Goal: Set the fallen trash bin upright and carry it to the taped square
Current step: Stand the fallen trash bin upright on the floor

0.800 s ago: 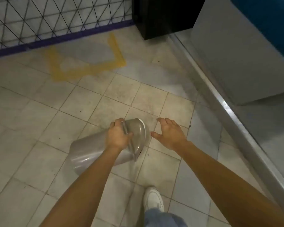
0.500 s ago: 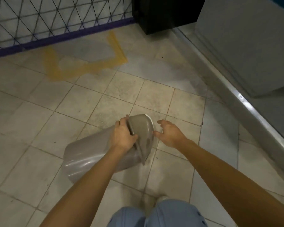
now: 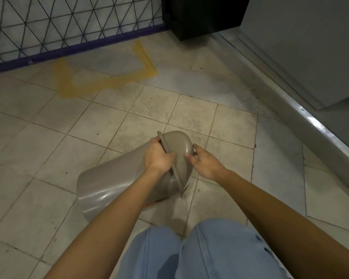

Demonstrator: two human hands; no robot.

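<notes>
A grey plastic trash bin [image 3: 113,184] lies on its side on the tiled floor, its domed lid end pointing away from me and raised a little. My left hand [image 3: 158,156] grips the rim where the lid meets the body. My right hand [image 3: 205,161] is on the right side of the domed lid, thumb and fingers touching it. The yellow taped square [image 3: 107,82] is marked on the floor farther ahead and to the left, against the mesh fence.
A wire mesh fence with a purple base rail [image 3: 69,51] runs along the far left. A black cabinet [image 3: 199,17] stands at the back. A metal floor rail [image 3: 314,125] and a grey wall panel border the right. My knees in blue jeans [image 3: 199,252] are at the bottom.
My right hand moved left from beside the bin onto its lid. The lid end has lifted slightly. I have crouched lower, and my knees have come into view.
</notes>
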